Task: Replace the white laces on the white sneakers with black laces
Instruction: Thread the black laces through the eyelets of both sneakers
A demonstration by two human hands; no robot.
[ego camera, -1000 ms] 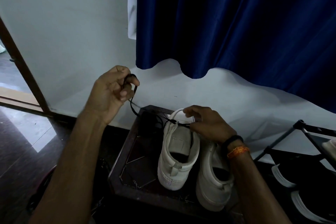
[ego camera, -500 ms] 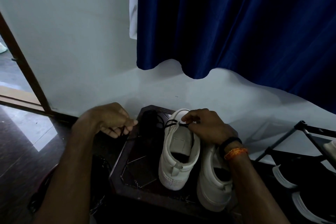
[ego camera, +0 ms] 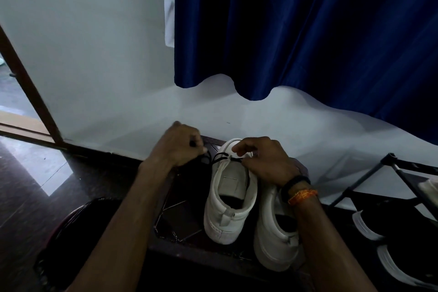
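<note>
Two white sneakers (ego camera: 231, 193) stand side by side, heels toward the camera, on a dark low bench (ego camera: 189, 248) by the wall. The left hand (ego camera: 179, 147) is curled, gripping the black lace (ego camera: 221, 157) just left of the left sneaker's toe. The right hand (ego camera: 263, 160) pinches the lace's other end over the toe eyelets.

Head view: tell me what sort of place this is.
Probably a home entryway or shoe corner. A doorway opens beside a plain wall, a blue curtain hangs above, and a shoe rack holding other shoes stands beside the white sneakers.
</note>
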